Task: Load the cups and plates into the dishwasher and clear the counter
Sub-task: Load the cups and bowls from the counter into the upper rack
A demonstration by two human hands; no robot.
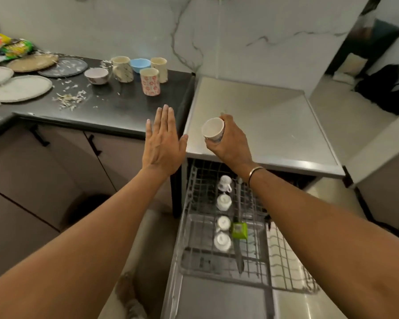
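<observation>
Currently the white cup [213, 131] is gripped in the right hand [229, 143], fingers curled round its body, with the mouth tilted left and toward the camera. It is held in the air over the front part of the dishwasher's steel top [270, 116], just behind the pulled-out wire rack [189, 229]. The left hand [162, 143] holds nothing: palm down, fingers straight and together, level with the counter edge.

Rack contents: four white cups in a row [223, 223], mouths down (one shows a handle), and a green item [239, 230] just beside them; what it is cannot be told.

Dark counter [129, 107], left of the dishwasher, still carries a floral cup [149, 81], a cream mug [122, 69], a cream cup [159, 69], a blue bowl [139, 65] and a pale bowl [96, 75], grouped near the wall. Farther left lie a pale plate [20, 88], a dark plate [62, 67] and a woven mat [31, 62], with white scraps [69, 100] scattered near them and bright packets [2, 46] at the far corner.
</observation>
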